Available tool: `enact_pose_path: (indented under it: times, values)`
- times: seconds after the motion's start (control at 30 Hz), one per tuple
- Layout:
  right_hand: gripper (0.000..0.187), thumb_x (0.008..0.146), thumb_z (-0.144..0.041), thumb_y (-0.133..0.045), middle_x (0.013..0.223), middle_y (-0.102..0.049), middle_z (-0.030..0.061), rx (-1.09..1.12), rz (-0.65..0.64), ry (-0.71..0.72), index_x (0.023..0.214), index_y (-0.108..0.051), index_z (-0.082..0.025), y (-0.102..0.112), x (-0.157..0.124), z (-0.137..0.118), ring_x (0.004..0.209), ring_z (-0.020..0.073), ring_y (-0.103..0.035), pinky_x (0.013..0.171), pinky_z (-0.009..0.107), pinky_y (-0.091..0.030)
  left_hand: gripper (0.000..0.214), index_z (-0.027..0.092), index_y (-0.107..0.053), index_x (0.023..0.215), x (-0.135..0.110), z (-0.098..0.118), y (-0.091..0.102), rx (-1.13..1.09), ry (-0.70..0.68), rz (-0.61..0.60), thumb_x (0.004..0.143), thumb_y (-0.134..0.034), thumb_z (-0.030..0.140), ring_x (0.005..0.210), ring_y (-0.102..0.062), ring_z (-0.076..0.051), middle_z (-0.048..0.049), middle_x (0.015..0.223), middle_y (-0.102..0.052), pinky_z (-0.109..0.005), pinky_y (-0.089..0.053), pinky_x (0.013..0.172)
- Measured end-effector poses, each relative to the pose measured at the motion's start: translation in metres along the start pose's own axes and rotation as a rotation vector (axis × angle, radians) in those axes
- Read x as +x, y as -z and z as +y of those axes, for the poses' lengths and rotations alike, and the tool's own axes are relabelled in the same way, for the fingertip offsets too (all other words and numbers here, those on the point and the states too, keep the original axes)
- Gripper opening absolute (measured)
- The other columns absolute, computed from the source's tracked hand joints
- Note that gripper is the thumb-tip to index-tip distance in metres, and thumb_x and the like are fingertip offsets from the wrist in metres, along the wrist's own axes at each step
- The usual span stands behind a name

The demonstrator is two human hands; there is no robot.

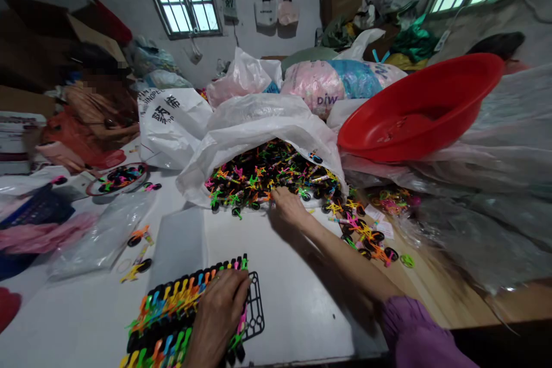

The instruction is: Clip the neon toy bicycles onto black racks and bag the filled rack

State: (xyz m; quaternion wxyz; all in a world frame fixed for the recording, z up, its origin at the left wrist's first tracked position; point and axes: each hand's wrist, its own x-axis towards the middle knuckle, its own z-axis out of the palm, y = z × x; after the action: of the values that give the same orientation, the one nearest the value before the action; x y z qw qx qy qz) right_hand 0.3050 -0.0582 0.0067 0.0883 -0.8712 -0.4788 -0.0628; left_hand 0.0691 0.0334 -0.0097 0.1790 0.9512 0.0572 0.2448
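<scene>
At the mouth of a white woven plastic sack (259, 121), a heap of small black-wheeled toy pieces with neon plastic arms (267, 178) spills out. The right hand (288, 207), loosely curled, touches its near edge — any grip is hidden. Below the sack, the left hand (218, 316) lies spread and open over rows of similar pieces on a black plastic grid rack (256, 305).
</scene>
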Motion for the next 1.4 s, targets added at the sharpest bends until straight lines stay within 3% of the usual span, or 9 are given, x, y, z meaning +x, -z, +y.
enact_pose_path:
  times: [0.23, 0.37, 0.47, 0.57, 0.73, 0.9, 1.1, 1.23, 1.4]
  values:
    - [0.023, 0.09, -0.011, -0.035, 0.101, -0.051, 0.0088, 0.287, -0.115, 0.091, 0.105, -0.051, -0.015, -0.015, -0.105, -0.059, 0.093, 0.0172, -0.048, 0.079, 0.027, -0.041, 0.023, 0.018, -0.059, 0.088, 0.002, 0.004, 0.009, 0.022, 0.039, -0.09, 0.091, -0.039, 0.03, 0.079, -0.057, -0.017, -0.0044, 0.081, -0.061, -0.031, -0.045, 0.073]
    - [0.026, 0.09, -0.017, -0.038, 0.109, -0.048, 0.008, 0.321, -0.114, 0.004, 0.113, -0.049, -0.018, -0.006, -0.095, -0.045, 0.098, 0.017, -0.047, 0.082, 0.026, -0.039, 0.025, 0.017, -0.06, 0.087, 0.004, 0.002, 0.01, 0.02, 0.062, -0.141, 0.091, -0.04, 0.03, 0.08, -0.055, -0.018, -0.0051, 0.081, -0.06, -0.031, -0.043, 0.076]
    - [0.018, 0.088, -0.018, -0.043, 0.107, -0.049, 0.0089, 0.206, -0.214, 0.04, 0.101, -0.056, -0.017, -0.005, -0.077, -0.035, 0.096, 0.0192, -0.046, 0.076, 0.026, -0.04, 0.024, 0.017, -0.061, 0.085, 0.007, 0.0, 0.01, 0.038, 0.086, -0.135, 0.091, -0.041, 0.029, 0.08, -0.055, -0.017, -0.0049, 0.081, -0.06, -0.031, -0.043, 0.076]
    - [0.015, 0.088, -0.02, -0.043, 0.099, -0.052, 0.008, 0.271, -0.199, 0.041, 0.092, -0.057, -0.016, -0.007, -0.081, -0.036, 0.087, 0.0165, -0.049, 0.072, 0.025, -0.038, 0.023, 0.016, -0.061, 0.085, 0.012, 0.0, 0.015, 0.07, 0.081, -0.129, 0.09, -0.042, 0.027, 0.079, -0.056, -0.017, -0.0051, 0.08, -0.06, -0.03, -0.044, 0.076]
    - [0.012, 0.08, -0.023, -0.048, 0.071, -0.053, -0.0016, 0.828, -0.117, -0.178, 0.087, -0.055, -0.015, -0.017, -0.126, -0.068, 0.06, 0.0095, -0.045, 0.055, 0.02, -0.033, 0.02, 0.015, -0.06, 0.098, 0.003, 0.017, 0.041, 0.161, 0.051, 0.03, 0.089, -0.046, 0.026, 0.092, -0.055, -0.019, -0.0073, 0.095, -0.061, -0.035, -0.043, 0.086]
    - [0.011, 0.069, -0.013, -0.049, 0.065, -0.049, -0.0038, 1.125, -0.097, -0.221, 0.079, -0.052, -0.016, -0.049, -0.155, -0.116, 0.056, 0.0092, -0.043, 0.051, 0.019, -0.032, 0.019, 0.016, -0.057, 0.101, -0.035, 0.036, 0.046, 0.1, -0.011, -0.138, 0.089, -0.044, 0.02, 0.09, -0.056, -0.017, -0.0058, 0.094, -0.062, -0.032, -0.045, 0.083]
    - [0.013, 0.075, -0.014, -0.043, 0.079, -0.049, 0.0016, 1.014, 0.036, -0.013, 0.084, -0.051, -0.018, -0.057, -0.151, -0.125, 0.071, 0.0144, -0.047, 0.063, 0.024, -0.039, 0.022, 0.013, -0.054, 0.107, -0.054, 0.032, 0.029, 0.113, -0.043, -0.042, 0.087, -0.048, 0.018, 0.092, -0.057, -0.018, -0.0069, 0.097, -0.064, -0.032, -0.044, 0.086]
    - [0.017, 0.079, -0.012, -0.038, 0.085, -0.05, 0.005, 0.804, -0.052, 0.088, 0.091, -0.049, -0.017, -0.048, -0.151, -0.125, 0.078, 0.0169, -0.047, 0.069, 0.027, -0.041, 0.025, 0.014, -0.055, 0.106, -0.052, 0.034, 0.026, 0.163, -0.058, 0.008, 0.086, -0.052, 0.027, 0.09, -0.059, -0.019, -0.0057, 0.095, -0.066, -0.033, -0.045, 0.083]
    - [0.018, 0.086, -0.016, -0.039, 0.093, -0.054, 0.0102, 0.547, -0.216, 0.057, 0.099, -0.051, -0.013, -0.045, -0.145, -0.138, 0.082, 0.0202, -0.05, 0.068, 0.029, -0.043, 0.016, 0.017, -0.061, 0.092, -0.051, 0.036, 0.024, 0.232, -0.11, 0.052, 0.088, -0.046, 0.016, 0.085, -0.059, -0.017, -0.0025, 0.088, -0.067, -0.032, -0.044, 0.084]
